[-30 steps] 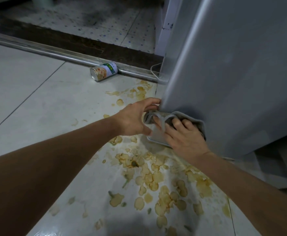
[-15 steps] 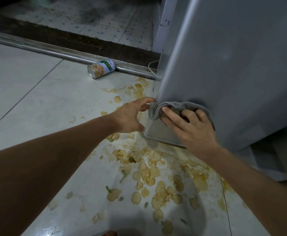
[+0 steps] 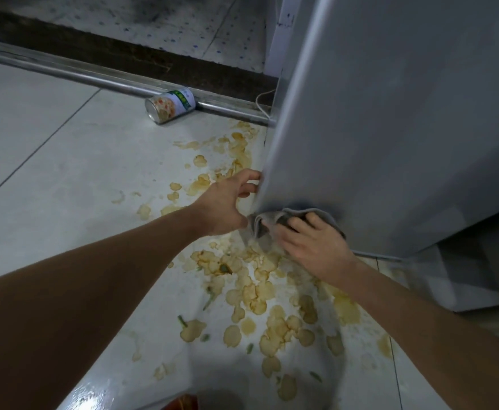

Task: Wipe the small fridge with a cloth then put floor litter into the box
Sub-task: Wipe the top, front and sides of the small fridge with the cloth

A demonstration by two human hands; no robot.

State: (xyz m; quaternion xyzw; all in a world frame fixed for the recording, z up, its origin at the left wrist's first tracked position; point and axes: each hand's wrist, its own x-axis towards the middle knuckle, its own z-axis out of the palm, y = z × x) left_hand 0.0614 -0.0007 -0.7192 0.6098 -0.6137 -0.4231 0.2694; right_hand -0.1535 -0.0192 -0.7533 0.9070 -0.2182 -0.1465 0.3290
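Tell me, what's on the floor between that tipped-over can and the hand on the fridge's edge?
In the head view, pale chips and yellowish stains lie on the tiles between the can and the left hand.

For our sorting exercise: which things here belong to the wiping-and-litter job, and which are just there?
Job: silver-grey metal fridge; crumpled grey cloth under right hand; left hand; scattered yellow chips; tipped printed tin can.
Just there: white cable; metal door rail.
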